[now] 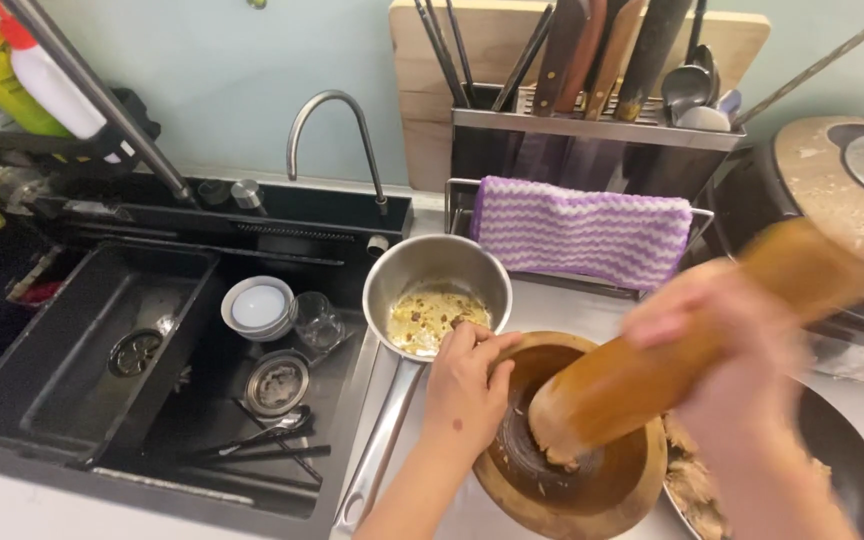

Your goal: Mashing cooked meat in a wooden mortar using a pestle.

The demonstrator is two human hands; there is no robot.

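Pounding is the step in hand, as I judge it: a wooden mortar (572,470) sits on the table (552,305) at the lower middle of the view, and a thick wooden pestle (652,365) leans into its bowl from the upper right, its blunt end down on a pale, mashed mass at the bottom. The left hand (467,390) rests on the mortar's near-left rim, its fingers (487,350) curled over the edge and gripping it, so the bowl is steadied from that side. The right hand (727,340) is wrapped around the pestle's upper shaft; it is heavily blurred, so its fingers seem closed around the wood, though each one cannot be made out. The pestle's working end lies well inside the bowl, near but apart from the left fingers on the rim.

The next move, by my reading, calls for a firm hold on the rim and a stroke that lands in the centre of the bowl, clear of those fingers.

Just beyond the mortar stands a steel saucepan (437,290) with yellowish residue, its long handle running toward the viewer. A dark pan (852,450) with pale food lies to the right. A purple-and-white striped cloth (582,230) hangs on a rack behind, and a black sink (102,340) with bowls and cutlery fills the left.
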